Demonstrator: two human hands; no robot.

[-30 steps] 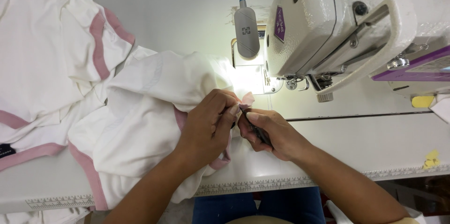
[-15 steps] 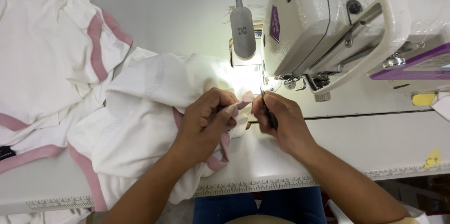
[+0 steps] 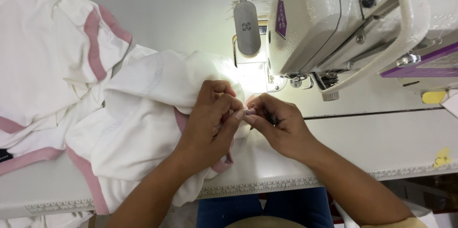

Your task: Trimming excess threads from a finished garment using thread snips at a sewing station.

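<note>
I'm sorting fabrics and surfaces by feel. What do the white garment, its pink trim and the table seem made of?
Garment: soft matte knit, probably cotton jersey; it folds loosely.
Pink trim: a matte band of similar cloth, likely ribbed, though too small to tell.
Table: hard, smooth white laminate by its look, faintly glossy.

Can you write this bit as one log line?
left hand: pinching white garment with pink trim | right hand: thin dark tool, same spot | white sewing machine: behind

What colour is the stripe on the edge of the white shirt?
Pink. The trim along the white garment shows best in the head view, near the left hand.
</note>
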